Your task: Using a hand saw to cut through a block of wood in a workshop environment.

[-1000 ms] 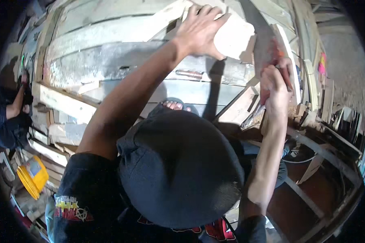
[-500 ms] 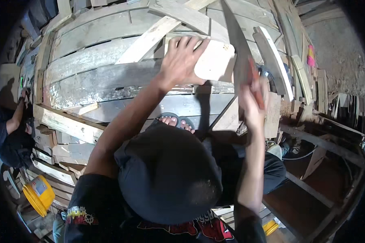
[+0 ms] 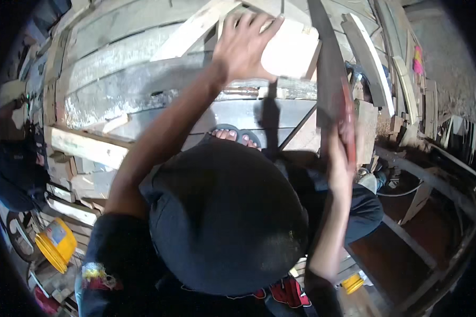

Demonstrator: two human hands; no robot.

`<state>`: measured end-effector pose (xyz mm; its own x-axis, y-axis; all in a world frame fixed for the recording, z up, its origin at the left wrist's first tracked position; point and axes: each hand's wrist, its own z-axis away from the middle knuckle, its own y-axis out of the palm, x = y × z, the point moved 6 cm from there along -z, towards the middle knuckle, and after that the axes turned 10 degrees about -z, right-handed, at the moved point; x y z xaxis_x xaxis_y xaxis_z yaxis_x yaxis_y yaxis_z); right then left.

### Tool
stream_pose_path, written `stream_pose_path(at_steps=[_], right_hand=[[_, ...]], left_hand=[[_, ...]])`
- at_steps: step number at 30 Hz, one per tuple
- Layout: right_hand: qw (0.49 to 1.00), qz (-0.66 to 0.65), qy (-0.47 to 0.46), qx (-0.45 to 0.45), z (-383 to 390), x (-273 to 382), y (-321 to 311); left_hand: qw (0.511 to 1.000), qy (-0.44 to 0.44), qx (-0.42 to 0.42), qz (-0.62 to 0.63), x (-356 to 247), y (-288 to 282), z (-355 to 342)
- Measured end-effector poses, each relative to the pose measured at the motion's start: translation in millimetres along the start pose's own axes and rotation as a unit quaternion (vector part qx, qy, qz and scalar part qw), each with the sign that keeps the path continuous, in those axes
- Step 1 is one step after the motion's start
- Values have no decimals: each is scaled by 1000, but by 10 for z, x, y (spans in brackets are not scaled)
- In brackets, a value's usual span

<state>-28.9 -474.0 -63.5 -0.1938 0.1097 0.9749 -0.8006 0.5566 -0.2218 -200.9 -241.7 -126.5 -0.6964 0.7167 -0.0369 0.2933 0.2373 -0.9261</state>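
Note:
My left hand presses down on a pale wooden block with a rounded corner, its fingers bent over the far side and thumb lying along the top. My right hand, somewhat blurred, is wrapped round the red handle of a handsaw. The saw's long grey blade points away from me, close alongside the block's right end. Whether its teeth touch the wood cannot be made out. Under the block lie weathered planks and a lighter board set at a slant.
At right, a white-edged timber leans among offcuts beside an open dark frame. A light beam lies at left. A yellow bucket stands lower left, near a person in dark clothes. My sandalled feet rest on planks.
The saw and my right hand have drawn back toward me. My left hand stays on the block. The whole view has shifted slightly.

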Motion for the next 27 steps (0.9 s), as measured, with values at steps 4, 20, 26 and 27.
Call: stream_pose_path(at_steps=[4, 20, 26, 27], right_hand=[[989, -76, 96, 80, -1069, 255, 308], [979, -137, 139, 64, -1070, 35, 242], [995, -54, 78, 18, 413, 225, 79], [974, 14, 223, -34, 1084, -320, -538]], left_hand=[[999, 3, -19, 39, -72, 45, -137], [1000, 2, -7, 10, -110, 0, -67], [999, -16, 33, -1, 214, -38, -14], [1000, -1, -4, 18, 127, -139, -144]])
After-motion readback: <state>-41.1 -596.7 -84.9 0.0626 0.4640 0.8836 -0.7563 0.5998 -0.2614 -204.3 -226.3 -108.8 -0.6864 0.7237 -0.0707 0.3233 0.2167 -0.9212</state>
